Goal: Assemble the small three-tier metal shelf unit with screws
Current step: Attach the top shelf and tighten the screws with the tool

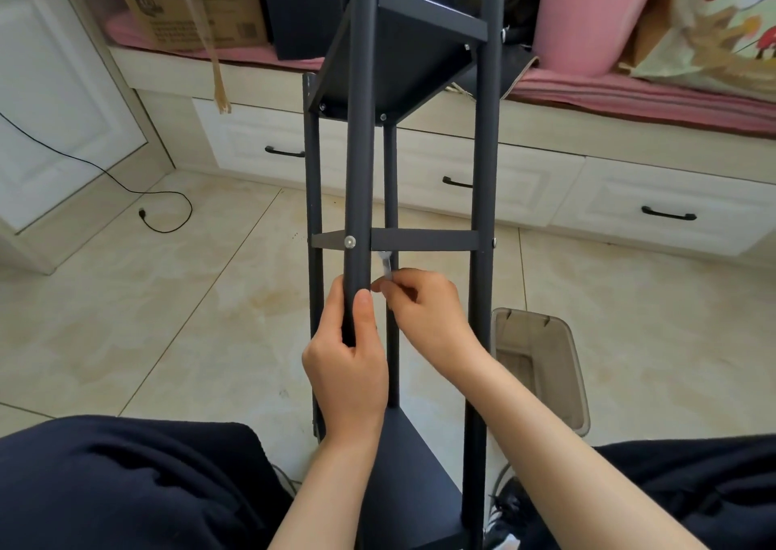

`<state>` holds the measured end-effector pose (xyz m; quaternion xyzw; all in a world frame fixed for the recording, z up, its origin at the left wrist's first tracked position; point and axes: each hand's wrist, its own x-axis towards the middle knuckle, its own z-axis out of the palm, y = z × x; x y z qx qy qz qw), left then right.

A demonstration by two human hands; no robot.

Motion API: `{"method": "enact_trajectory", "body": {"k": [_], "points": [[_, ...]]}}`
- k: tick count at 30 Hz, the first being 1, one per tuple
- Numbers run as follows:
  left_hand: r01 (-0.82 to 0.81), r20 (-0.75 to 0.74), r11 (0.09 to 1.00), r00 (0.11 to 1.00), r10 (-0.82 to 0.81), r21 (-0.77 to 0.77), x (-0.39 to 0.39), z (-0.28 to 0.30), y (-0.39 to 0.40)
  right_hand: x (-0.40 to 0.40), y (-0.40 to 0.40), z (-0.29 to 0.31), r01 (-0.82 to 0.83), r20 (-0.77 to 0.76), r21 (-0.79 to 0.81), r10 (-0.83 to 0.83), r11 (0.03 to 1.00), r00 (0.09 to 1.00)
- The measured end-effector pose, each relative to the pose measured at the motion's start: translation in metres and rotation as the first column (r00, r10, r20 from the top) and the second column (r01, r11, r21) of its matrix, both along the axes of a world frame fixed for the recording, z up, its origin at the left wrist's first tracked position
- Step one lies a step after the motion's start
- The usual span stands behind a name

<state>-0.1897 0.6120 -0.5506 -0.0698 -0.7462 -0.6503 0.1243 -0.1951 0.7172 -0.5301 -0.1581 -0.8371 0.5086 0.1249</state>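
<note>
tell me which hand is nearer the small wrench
Right. The right hand pinches the wrench at its lower end, just under the middle shelf. The left hand grips the front pole beside it, lower and to the left, not touching the wrench.

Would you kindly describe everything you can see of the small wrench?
The wrench is a small, flat tool of shiny silver metal. Its open-ended head points up, just under the middle shelf, behind the front pole. The right hand pinches its lower end between fingertips; the rest is hidden. Whether it sits on a nut cannot be told.
</note>
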Motion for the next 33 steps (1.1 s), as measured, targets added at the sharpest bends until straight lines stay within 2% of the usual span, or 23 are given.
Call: {"method": "enact_trajectory", "body": {"k": [3,10,14,21,26,33], "points": [[-0.012,-0.001,1.0,1.0,0.012,0.006,0.0,0.0,-0.001,0.001,0.003,0.012,-0.028,0.049,-0.028,0.03,0.999,0.998],[-0.027,0.004,0.999,1.0,0.027,0.026,-0.003,-0.003,-0.004,0.001,0.009,0.041,-0.085,0.114,0.074,0.077,0.994,0.991],[-0.02,0.022,0.999,1.0,0.019,0.028,-0.003,-0.004,-0.004,-0.003,0.007,0.045,-0.102,0.123,0.04,0.096,0.994,0.988],[-0.018,0.006,1.0,1.0,0.018,0.015,-0.003,-0.004,-0.003,-0.005,0.0,0.029,-0.032,0.01,0.028,0.032,0.999,0.999],[-0.009,-0.009,1.0,1.0,0.009,0.013,-0.002,-0.004,-0.002,-0.009,-0.004,0.012,0.023,-0.096,0.076,-0.015,0.997,0.995],[0.012,0.002,0.999,1.0,-0.012,0.029,-0.002,-0.004,0.0,-0.02,-0.015,-0.012,0.161,-0.331,0.011,-0.149,0.987,0.932]]}}
